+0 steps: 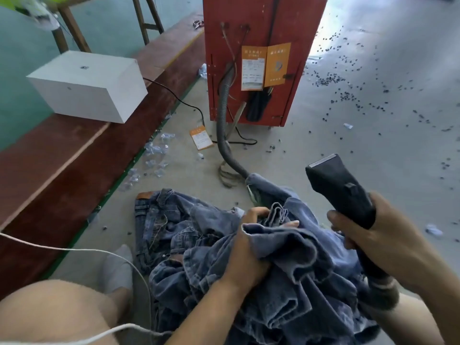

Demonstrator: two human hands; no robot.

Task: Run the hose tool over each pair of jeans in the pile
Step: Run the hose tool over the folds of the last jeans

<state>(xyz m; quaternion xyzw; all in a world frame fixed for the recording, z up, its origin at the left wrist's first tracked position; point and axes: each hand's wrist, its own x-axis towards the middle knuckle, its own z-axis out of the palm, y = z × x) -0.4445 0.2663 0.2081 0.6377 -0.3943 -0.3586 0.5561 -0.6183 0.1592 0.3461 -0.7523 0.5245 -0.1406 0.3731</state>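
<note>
The jeans (pixel 224 257) lie in a crumpled, faded-blue pile on the floor, in front of the red cabinet (pixel 258 58). The left hand (pixel 249 247) clutches a bunched fold. The right hand (pixel 378 235) grips the black hose tool (pixel 341 190), its head raised above the pile.

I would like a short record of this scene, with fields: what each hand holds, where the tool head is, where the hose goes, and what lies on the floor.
left hand: left hand grips a bunched fold of the jeans
right hand: right hand holds the black hose tool by its grip
tool head: raised above the denim, not touching it
hose: grey ribbed hose runs from the red cabinet down toward the pile
floor: small dark scraps, an orange tag
</note>
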